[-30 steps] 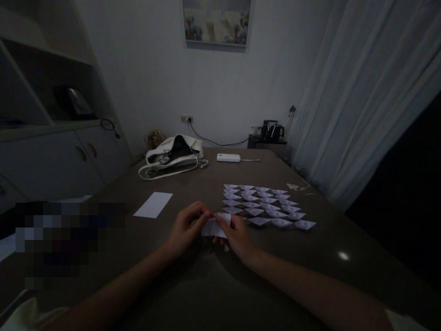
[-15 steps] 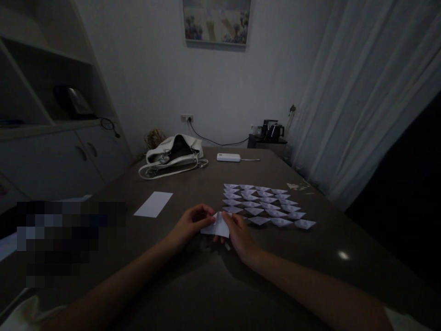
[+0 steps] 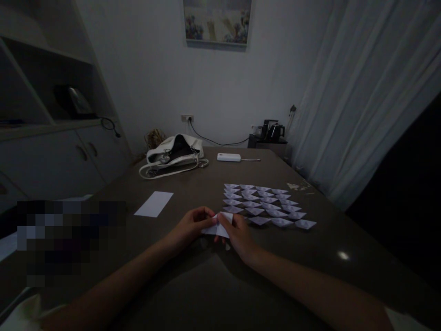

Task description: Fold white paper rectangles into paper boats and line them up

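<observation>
Between my two hands, just above the table, is a small piece of folded white paper (image 3: 223,230). My left hand (image 3: 193,224) pinches its left side, thumb on top and fingers curled behind. The right side is gripped by my right hand (image 3: 241,233), whose thumb presses on the paper near its middle fold. Some fingertips show beneath the lower edge. Right beyond my right hand stand several folded paper boats (image 3: 274,213) in rows. A flat white sheet of paper (image 3: 154,204) lies to the left of my left hand.
A white handbag (image 3: 175,156) lies open at the far left of the dark table (image 3: 206,289). A white power bank (image 3: 229,157) with a short cable is at the far end. Paper scraps (image 3: 298,186) lie near the right edge. A blurred-out patch covers the left side.
My right thumb has shifted slightly left across the folded paper, closer to my left thumb. More of the paper's upper right corner shows now. The other things have stayed in place.
</observation>
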The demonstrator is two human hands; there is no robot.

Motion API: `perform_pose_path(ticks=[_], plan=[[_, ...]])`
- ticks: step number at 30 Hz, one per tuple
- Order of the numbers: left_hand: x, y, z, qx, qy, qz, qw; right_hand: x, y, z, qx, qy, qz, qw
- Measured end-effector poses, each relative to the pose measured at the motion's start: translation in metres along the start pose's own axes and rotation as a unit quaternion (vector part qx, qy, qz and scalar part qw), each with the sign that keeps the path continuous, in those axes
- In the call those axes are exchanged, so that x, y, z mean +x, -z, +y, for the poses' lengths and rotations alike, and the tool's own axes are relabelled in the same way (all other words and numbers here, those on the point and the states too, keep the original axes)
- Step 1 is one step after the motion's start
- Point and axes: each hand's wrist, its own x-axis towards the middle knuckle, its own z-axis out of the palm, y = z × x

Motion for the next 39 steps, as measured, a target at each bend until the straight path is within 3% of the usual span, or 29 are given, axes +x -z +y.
perform_pose_path(ticks=[8,24,39], plan=[[-0.002,0.000,0.003,-0.035,-0.004,0.001,0.999,0.000,0.001,0.002,-0.010,0.002,0.007,1.000],[-0.004,0.000,0.007,0.079,-0.021,0.034,0.996,0.001,0.000,0.002,-0.021,-0.002,0.014,1.000],[-0.006,-0.001,0.012,0.124,-0.027,0.041,0.991,0.000,0.000,0.002,-0.014,0.001,0.005,1.000]])
